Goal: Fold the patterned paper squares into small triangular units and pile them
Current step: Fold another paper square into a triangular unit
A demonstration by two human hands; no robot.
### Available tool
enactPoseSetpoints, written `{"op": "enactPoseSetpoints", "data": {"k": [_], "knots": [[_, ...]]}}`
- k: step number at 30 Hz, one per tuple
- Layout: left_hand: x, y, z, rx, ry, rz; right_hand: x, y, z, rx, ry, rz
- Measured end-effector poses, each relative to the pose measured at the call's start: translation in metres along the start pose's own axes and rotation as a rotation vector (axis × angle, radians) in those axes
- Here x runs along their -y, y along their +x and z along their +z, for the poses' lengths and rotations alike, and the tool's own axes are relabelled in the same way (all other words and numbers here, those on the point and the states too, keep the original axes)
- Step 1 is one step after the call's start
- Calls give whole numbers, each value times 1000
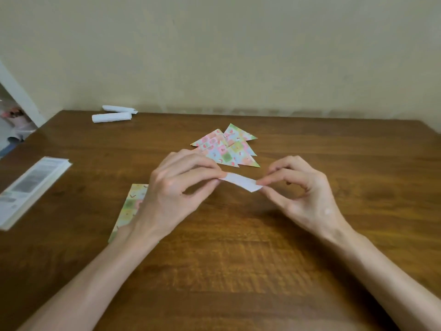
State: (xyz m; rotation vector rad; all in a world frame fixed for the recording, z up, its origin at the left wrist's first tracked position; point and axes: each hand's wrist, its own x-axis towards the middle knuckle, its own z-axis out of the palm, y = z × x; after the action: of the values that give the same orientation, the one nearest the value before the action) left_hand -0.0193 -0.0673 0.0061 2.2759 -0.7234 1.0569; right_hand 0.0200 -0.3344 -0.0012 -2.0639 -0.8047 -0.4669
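A narrow folded paper strip [241,183], white side up, hangs just above the wooden table [238,271]. My left hand [174,194] pinches its left end between thumb and fingers. My right hand [303,194] pinches its right end. Beyond the hands lies a loose pile of several patterned triangular units [226,146] in pastel pink, green and blue. A stack of flat patterned paper squares [130,206] lies under my left wrist, partly hidden by it.
A clear pack of paper with a printed label [28,189] lies at the table's left edge. Two white rolled paper pieces [112,116] sit at the back left near the beige wall [238,56].
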Motion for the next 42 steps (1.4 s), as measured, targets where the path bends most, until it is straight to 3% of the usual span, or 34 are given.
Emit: {"op": "enactPoseSetpoints", "data": {"k": [3,7,10,20,29,34,42], "knots": [[1,0,3,83,30,65,-8,-5,-2,20,-20,13],[9,-12,7,437,13,31,-19,-10,-6,215,-79,68],[10,-18,9,567,-17,-19,-24,-12,-5,324,-111,76],[-7,-17,15,597,-62,-128,-21,-14,-13,441,-69,92],[-18,-18,22,537,-215,-435,-21,-14,-1,392,-26,207],[-19,-18,25,503,-130,-432,-19,-18,7,333,-71,218],[-13,-22,21,530,36,-222,-18,-20,12,319,-129,169]]}}
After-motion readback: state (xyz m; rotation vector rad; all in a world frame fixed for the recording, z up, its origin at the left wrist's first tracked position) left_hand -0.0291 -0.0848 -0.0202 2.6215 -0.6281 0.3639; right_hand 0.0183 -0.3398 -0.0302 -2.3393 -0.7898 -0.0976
